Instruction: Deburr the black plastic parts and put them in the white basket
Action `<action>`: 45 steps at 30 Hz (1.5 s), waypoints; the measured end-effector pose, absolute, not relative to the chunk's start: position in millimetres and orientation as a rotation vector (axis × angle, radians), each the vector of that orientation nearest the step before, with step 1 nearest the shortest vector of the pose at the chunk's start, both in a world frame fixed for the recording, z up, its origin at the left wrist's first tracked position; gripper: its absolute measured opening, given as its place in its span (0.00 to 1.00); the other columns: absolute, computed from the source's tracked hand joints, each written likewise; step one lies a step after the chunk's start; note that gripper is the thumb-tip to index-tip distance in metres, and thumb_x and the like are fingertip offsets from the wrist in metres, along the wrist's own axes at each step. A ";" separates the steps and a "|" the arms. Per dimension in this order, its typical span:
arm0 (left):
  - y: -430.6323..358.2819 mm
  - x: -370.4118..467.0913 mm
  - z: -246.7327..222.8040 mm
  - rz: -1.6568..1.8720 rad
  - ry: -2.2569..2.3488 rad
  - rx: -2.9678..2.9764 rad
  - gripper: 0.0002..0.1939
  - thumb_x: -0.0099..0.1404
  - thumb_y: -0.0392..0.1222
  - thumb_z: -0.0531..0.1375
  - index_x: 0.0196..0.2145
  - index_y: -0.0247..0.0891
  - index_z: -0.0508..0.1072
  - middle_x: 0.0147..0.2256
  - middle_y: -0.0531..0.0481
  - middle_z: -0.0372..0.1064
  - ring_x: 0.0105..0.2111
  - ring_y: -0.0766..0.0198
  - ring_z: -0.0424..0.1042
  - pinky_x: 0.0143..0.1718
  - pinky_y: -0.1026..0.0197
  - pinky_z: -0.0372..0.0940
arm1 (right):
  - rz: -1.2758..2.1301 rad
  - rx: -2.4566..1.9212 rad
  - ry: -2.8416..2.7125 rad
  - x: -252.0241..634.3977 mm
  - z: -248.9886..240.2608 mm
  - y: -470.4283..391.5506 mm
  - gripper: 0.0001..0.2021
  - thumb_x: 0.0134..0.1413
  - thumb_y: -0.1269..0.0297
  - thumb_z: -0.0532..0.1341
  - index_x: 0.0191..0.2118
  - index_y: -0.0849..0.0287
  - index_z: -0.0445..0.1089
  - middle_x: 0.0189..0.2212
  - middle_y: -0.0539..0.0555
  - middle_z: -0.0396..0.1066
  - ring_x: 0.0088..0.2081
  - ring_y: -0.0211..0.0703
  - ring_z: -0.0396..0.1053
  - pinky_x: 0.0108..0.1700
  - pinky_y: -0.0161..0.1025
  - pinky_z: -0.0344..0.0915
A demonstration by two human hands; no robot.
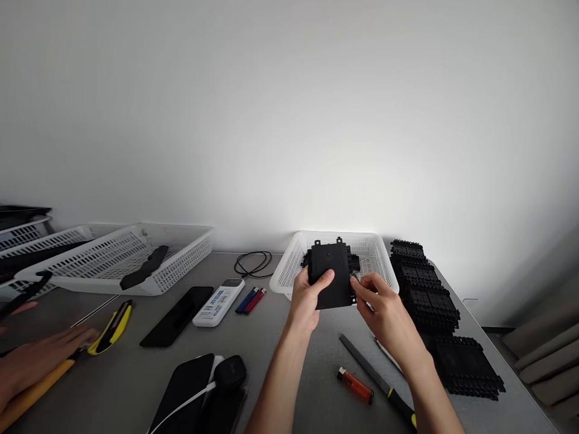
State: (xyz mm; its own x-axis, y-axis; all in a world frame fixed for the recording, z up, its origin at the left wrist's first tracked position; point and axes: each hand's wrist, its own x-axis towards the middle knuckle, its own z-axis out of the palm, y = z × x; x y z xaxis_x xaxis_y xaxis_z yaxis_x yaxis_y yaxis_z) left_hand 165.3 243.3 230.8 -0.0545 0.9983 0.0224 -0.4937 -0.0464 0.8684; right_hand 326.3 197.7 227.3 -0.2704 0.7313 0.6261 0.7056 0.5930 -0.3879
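A flat black plastic panel (332, 274) with small tabs on its edges is held up above the table, in front of a white basket (289, 265). My left hand (312, 286) grips its left side, thumb lying across the face. At the panel's right edge, the thumb and fingers of my right hand (375, 295) are pinched together near a small tab. Whether a separate small piece sits between those fingertips is hidden. Dark plastic parts (354, 260) lie in the basket behind the panel.
Stacks of black plastic panels (425, 295) line the right edge. Nearer me lie a file (366, 358) and an orange lighter (355, 386). Leftward are two lighters (251, 300), a power bank (219, 303), phones, a yellow cutter (111, 328), white baskets (185, 256) and another person's hand (40, 361).
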 end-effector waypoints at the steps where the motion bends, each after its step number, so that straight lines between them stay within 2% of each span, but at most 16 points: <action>1: 243.9 164.3 230.8 1.484 0.833 0.811 0.24 0.43 0.45 0.75 0.37 0.33 0.76 0.32 0.45 0.78 0.33 0.54 0.78 0.34 0.57 0.73 | 0.048 -1.131 -2.033 326.9 228.0 196.7 0.16 0.65 0.72 0.52 0.53 0.60 0.72 0.38 0.56 0.67 0.32 0.36 0.67 0.37 0.31 0.68; 4: 243.9 163.1 231.3 1.501 0.832 0.811 0.24 0.42 0.45 0.75 0.36 0.33 0.76 0.30 0.46 0.78 0.32 0.55 0.78 0.33 0.58 0.73 | 0.072 -1.116 -2.054 327.5 228.2 195.2 0.16 0.64 0.73 0.52 0.50 0.60 0.73 0.38 0.55 0.67 0.32 0.37 0.67 0.36 0.33 0.67; 8: 243.3 163.3 230.9 1.499 0.834 0.858 0.24 0.44 0.46 0.74 0.38 0.34 0.76 0.34 0.44 0.79 0.34 0.54 0.78 0.34 0.58 0.73 | 0.100 -1.114 -2.030 327.5 226.9 196.2 0.15 0.63 0.74 0.52 0.47 0.59 0.74 0.37 0.55 0.67 0.32 0.38 0.67 0.35 0.35 0.66; 13: 251.1 150.0 227.7 1.626 0.907 0.935 0.26 0.46 0.48 0.74 0.40 0.34 0.76 0.38 0.44 0.78 0.36 0.55 0.77 0.36 0.58 0.72 | 0.289 -1.188 -1.993 335.3 230.8 199.1 0.12 0.58 0.75 0.55 0.36 0.58 0.76 0.35 0.53 0.67 0.31 0.38 0.67 0.36 0.36 0.65; 16: 256.1 138.9 226.5 1.800 1.051 0.951 0.26 0.45 0.50 0.74 0.40 0.34 0.76 0.37 0.45 0.78 0.37 0.56 0.77 0.38 0.60 0.72 | 0.433 -1.157 -1.951 335.7 235.3 196.4 0.13 0.57 0.76 0.56 0.38 0.57 0.77 0.37 0.54 0.68 0.33 0.38 0.69 0.36 0.35 0.64; 19: 256.5 136.3 225.9 1.724 1.088 1.071 0.26 0.46 0.50 0.73 0.41 0.35 0.77 0.38 0.44 0.78 0.40 0.55 0.77 0.39 0.60 0.71 | 0.614 -1.113 -2.037 326.0 233.1 191.9 0.15 0.56 0.77 0.55 0.41 0.56 0.76 0.38 0.53 0.70 0.35 0.38 0.70 0.37 0.34 0.64; 22: 254.7 141.0 225.3 1.692 1.078 1.192 0.24 0.48 0.48 0.72 0.41 0.35 0.76 0.39 0.44 0.78 0.40 0.53 0.77 0.41 0.58 0.71 | 0.787 -1.182 -2.251 309.3 219.7 191.6 0.16 0.52 0.80 0.55 0.38 0.57 0.76 0.37 0.52 0.73 0.38 0.39 0.71 0.39 0.33 0.63; 27: 253.0 143.8 223.4 1.733 1.085 1.331 0.22 0.54 0.47 0.69 0.45 0.37 0.73 0.42 0.44 0.77 0.43 0.54 0.76 0.44 0.57 0.70 | 0.997 -1.383 -2.584 282.7 193.6 201.9 0.16 0.45 0.82 0.58 0.38 0.58 0.76 0.36 0.54 0.75 0.39 0.44 0.72 0.33 0.32 0.60; 29: 252.0 142.1 223.2 1.709 1.119 1.408 0.16 0.56 0.46 0.68 0.40 0.38 0.73 0.37 0.47 0.76 0.39 0.56 0.76 0.41 0.59 0.69 | 1.075 -1.360 -2.618 279.7 189.8 206.2 0.18 0.47 0.82 0.59 0.41 0.58 0.76 0.36 0.54 0.77 0.37 0.44 0.73 0.32 0.33 0.60; 31: 250.4 140.7 224.4 1.681 1.151 1.495 0.11 0.56 0.44 0.67 0.33 0.38 0.71 0.32 0.50 0.75 0.35 0.58 0.74 0.37 0.60 0.67 | 1.062 -1.314 -2.512 284.0 190.2 210.2 0.18 0.51 0.80 0.58 0.45 0.57 0.76 0.36 0.54 0.77 0.38 0.44 0.73 0.36 0.34 0.63; 33: 248.0 140.1 227.3 1.671 1.135 1.590 0.08 0.56 0.40 0.66 0.27 0.39 0.68 0.31 0.50 0.74 0.35 0.57 0.74 0.39 0.59 0.66 | 1.030 -1.262 -2.225 293.8 193.7 214.4 0.16 0.58 0.73 0.55 0.48 0.58 0.75 0.38 0.56 0.77 0.40 0.45 0.74 0.41 0.37 0.65; 34: 246.5 140.0 229.1 1.675 1.115 1.645 0.08 0.55 0.37 0.64 0.24 0.40 0.67 0.32 0.49 0.75 0.37 0.56 0.74 0.41 0.57 0.66 | 1.063 -1.222 -2.028 299.7 196.2 216.5 0.15 0.62 0.68 0.54 0.50 0.59 0.73 0.39 0.58 0.76 0.41 0.46 0.74 0.41 0.39 0.67; 36: 243.4 140.2 232.4 1.672 1.090 1.793 0.11 0.53 0.31 0.62 0.20 0.41 0.63 0.35 0.47 0.77 0.44 0.51 0.72 0.48 0.52 0.63 | 1.218 -1.105 -1.586 310.9 202.2 220.3 0.21 0.66 0.55 0.51 0.57 0.60 0.68 0.42 0.60 0.74 0.42 0.48 0.75 0.39 0.42 0.70; 39: 239.3 141.2 234.2 1.602 1.137 2.084 0.13 0.50 0.26 0.59 0.18 0.42 0.61 0.47 0.46 0.76 0.56 0.47 0.63 0.56 0.44 0.56 | 1.410 -0.908 -1.141 322.6 212.3 222.8 0.30 0.62 0.44 0.54 0.64 0.56 0.60 0.43 0.59 0.73 0.40 0.49 0.75 0.35 0.44 0.72; 42: 237.2 144.4 232.1 1.507 1.183 2.283 0.12 0.51 0.25 0.57 0.18 0.40 0.65 0.63 0.52 0.61 0.65 0.46 0.51 0.61 0.41 0.49 | 1.461 -0.820 -1.027 328.2 220.1 221.8 0.33 0.55 0.48 0.64 0.63 0.56 0.61 0.37 0.56 0.74 0.33 0.44 0.73 0.31 0.39 0.70; 45: 237.2 148.4 229.6 1.549 1.186 2.193 0.09 0.55 0.28 0.60 0.26 0.42 0.72 0.67 0.51 0.53 0.68 0.46 0.45 0.64 0.43 0.46 | 1.461 -0.771 -0.991 330.8 223.0 220.5 0.35 0.49 0.56 0.70 0.63 0.54 0.61 0.34 0.53 0.74 0.30 0.40 0.70 0.30 0.35 0.67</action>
State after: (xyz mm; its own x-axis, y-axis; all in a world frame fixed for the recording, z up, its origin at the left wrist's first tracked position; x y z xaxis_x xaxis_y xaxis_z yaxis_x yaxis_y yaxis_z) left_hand 148.4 237.2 229.6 0.1258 0.7058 0.6971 0.4892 -0.6555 0.5754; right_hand 330.8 220.5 223.0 -0.1324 0.9885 0.0732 -0.4335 0.0086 -0.9011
